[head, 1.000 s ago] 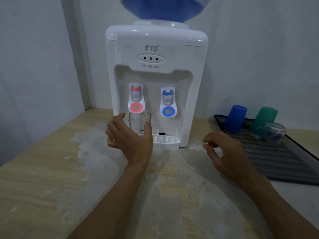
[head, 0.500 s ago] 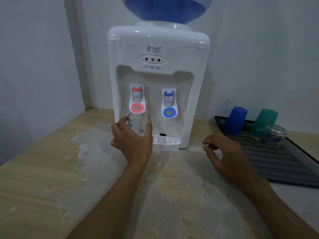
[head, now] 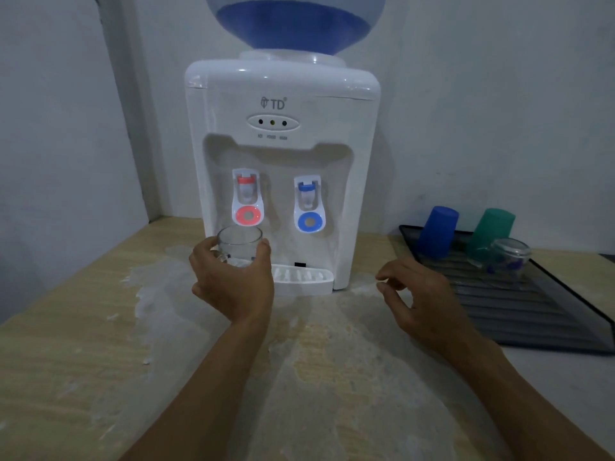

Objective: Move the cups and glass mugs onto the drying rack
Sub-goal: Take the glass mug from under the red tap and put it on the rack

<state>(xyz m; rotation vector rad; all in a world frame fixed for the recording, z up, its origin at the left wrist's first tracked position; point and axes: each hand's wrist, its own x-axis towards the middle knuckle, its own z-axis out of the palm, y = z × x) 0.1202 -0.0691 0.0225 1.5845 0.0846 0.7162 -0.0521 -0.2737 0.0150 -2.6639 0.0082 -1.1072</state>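
Glass mug in left hand, seemingly upright.

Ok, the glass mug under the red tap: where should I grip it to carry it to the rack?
Grip the glass mug around its upright body, coming from the near side, as the left hand does: fingers on the left by the handle, thumb on the right wall. The dispenser blocks the far side. The right hand is empty, nearer the drying rack.

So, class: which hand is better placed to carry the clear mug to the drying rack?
Left. The left hand already wraps the clear mug; the right hand is empty, though nearer the drying rack.
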